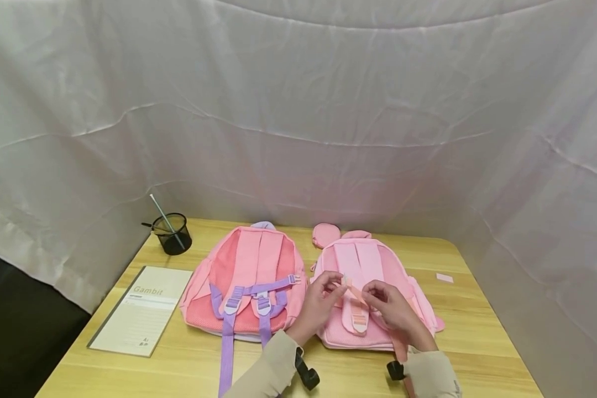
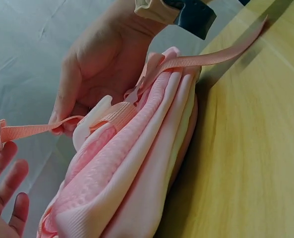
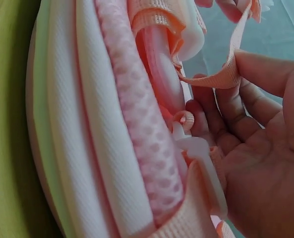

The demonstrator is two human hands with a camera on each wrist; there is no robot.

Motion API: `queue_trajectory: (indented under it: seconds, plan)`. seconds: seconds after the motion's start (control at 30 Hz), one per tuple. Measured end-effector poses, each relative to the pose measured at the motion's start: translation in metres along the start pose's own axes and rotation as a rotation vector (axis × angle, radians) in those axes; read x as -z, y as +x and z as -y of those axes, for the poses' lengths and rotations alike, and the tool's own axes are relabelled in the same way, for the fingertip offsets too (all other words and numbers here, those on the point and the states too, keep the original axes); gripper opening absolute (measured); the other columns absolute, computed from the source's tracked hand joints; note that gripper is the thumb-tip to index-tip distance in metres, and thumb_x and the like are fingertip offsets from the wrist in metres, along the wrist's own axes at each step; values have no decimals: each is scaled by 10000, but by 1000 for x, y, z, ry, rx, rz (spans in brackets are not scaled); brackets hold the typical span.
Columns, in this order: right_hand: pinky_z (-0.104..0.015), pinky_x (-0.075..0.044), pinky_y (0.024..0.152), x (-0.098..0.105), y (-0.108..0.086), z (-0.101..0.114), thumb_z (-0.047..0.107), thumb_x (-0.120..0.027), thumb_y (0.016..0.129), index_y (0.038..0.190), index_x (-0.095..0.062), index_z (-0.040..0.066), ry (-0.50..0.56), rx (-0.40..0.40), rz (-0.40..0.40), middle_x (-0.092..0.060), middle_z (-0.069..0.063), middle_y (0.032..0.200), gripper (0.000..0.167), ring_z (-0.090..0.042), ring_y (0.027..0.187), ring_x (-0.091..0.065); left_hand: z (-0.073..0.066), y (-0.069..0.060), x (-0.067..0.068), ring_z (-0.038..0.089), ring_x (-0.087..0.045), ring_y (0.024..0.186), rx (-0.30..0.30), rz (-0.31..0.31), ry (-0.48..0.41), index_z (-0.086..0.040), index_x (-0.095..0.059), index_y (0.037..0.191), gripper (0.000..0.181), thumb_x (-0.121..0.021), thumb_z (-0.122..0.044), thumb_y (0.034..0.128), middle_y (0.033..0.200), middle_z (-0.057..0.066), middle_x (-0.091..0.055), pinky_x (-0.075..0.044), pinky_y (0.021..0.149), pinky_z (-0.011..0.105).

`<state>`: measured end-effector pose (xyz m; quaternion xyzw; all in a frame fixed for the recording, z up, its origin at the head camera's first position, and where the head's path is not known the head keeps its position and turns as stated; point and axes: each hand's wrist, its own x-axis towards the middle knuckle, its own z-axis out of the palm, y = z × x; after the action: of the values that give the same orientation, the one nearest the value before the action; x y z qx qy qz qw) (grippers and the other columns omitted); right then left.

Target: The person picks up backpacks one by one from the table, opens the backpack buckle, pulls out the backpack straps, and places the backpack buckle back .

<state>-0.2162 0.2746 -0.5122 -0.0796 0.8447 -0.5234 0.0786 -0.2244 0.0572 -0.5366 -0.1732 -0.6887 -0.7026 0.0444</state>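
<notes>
A light pink backpack (image 1: pixel 335 331) lies on the table with its shoulder straps facing up. Above it, the left hand (image 1: pixel 320 304) pinches the end of an orange webbing strap (image 2: pixel 30 131). Farther along the same webbing, the right hand (image 1: pixel 390 304) pinches it between thumb and fingers, leaving a short stretch drawn between the hands. The strap runs to a white plastic buckle (image 2: pixel 90 123) on one shoulder strap. Close to the right fingers sits a second white buckle (image 3: pixel 201 158). Another orange strap tail (image 2: pixel 221 57) trails off the bag under the right wrist.
Left of it lies a coral backpack (image 1: pixel 249 251) with purple straps. A notebook (image 1: pixel 141 309) and a black mesh pen cup (image 1: pixel 175 237) are at the far left. A small pink pouch (image 1: pixel 325 236) sits behind the pink bag; a pale card (image 1: pixel 445 278) lies to the right.
</notes>
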Motion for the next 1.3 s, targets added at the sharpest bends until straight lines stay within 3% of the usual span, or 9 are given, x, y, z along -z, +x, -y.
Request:
queue_trajectory:
  seconds: [0.23, 0.5, 0.77, 1.1, 1.3]
  plan:
    - [-255, -513, 848, -7, 2, 11, 264, -606, 1056, 1173, -695, 51, 24, 69, -33, -706, -155, 1092, 259, -174, 976, -637, -1, 3, 2, 91, -601, 874, 34, 11, 14, -90, -682, 1208, 239, -710, -164, 983, 1025, 135, -700, -508, 763, 191]
    - [-252, -552, 767, -16, 4, 19, 177, -650, 1030, 1185, -691, 14, 72, 134, -153, -705, -156, 1021, 228, -144, 906, -668, -2, 2, 2, 86, -624, 868, 39, 25, 38, -112, -687, 1201, 229, -706, -204, 992, 999, 117, -711, -513, 780, 211]
    - [-231, -475, 778, -23, -1, 20, 223, -773, 943, 1144, -770, 105, 33, 134, -243, -738, -88, 1034, 233, -93, 853, -597, 2, 2, 3, 115, -639, 874, 30, 32, 31, -112, -680, 1212, 243, -707, -209, 990, 1007, 128, -711, -525, 787, 223]
    - [-254, -462, 698, -24, -1, 16, 134, -731, 964, 1168, -787, 97, -25, 309, -216, -665, -35, 888, 215, -62, 758, -541, 2, 0, 2, 161, -652, 885, 49, 38, 43, -120, -673, 1226, 246, -702, -189, 992, 1008, 118, -710, -519, 775, 213]
    - [-232, -462, 716, -24, -1, 16, 127, -720, 972, 1185, -767, 78, -13, 280, -212, -702, -74, 929, 224, -47, 790, -538, 2, 1, 5, 129, -630, 924, 19, 42, 74, -142, -685, 1199, 227, -710, -219, 987, 1013, 70, -707, -514, 824, 243]
